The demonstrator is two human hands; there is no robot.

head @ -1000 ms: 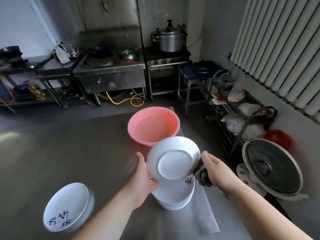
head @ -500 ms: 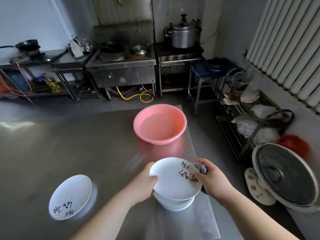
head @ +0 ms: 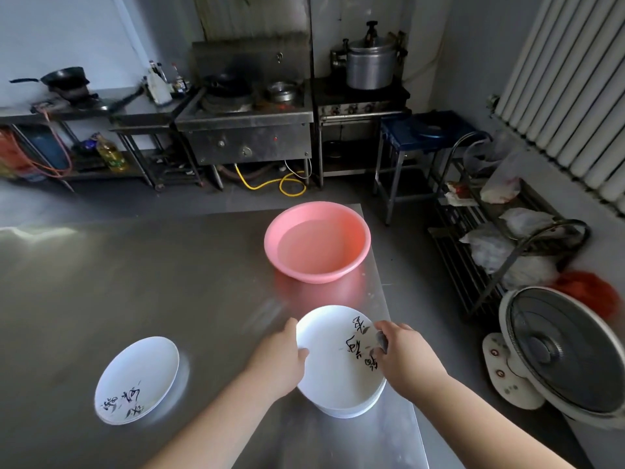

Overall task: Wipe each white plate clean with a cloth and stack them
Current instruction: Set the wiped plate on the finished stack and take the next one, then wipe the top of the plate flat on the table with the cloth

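On the steel table [head: 135, 282], a left hand [head: 277, 360] grips the top white plate [head: 331, 360] of a stack (black lettering showing) while the right hand [head: 402, 357] pinches a grey cloth [head: 381, 340] against it.

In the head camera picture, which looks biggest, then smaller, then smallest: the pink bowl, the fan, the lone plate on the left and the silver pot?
1. The fan, but it sits close to the camera.
2. The pink bowl.
3. The lone plate.
4. The silver pot, far back, so it only looks small.
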